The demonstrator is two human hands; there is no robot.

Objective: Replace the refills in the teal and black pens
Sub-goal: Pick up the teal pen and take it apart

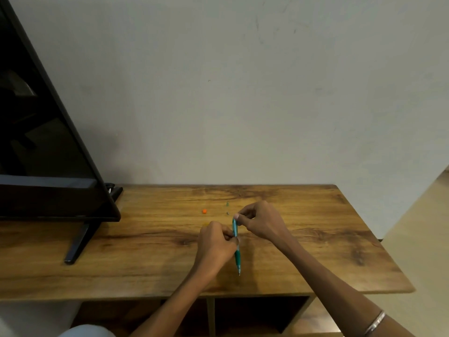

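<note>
Head view: both hands pinch the teal pen (pixel 236 242) above mid-table (pixel 328 239), tip toward the front edge. Left hand (pixel 215 244) grips the barrel's middle, right hand (pixel 261 221) the top end. Orange bit (pixel 204 211) and two small greenish parts (pixel 227 208) lie just beyond, toward the back edge; TV (pixel 43 142) stands at back left.

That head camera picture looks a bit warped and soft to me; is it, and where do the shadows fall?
Head view: the wide lens bends the wooden table edges and slants the TV; the small bits by the teal pen are too soft to identify; soft shadows lie under both hands and beside the TV on the wall.
</note>
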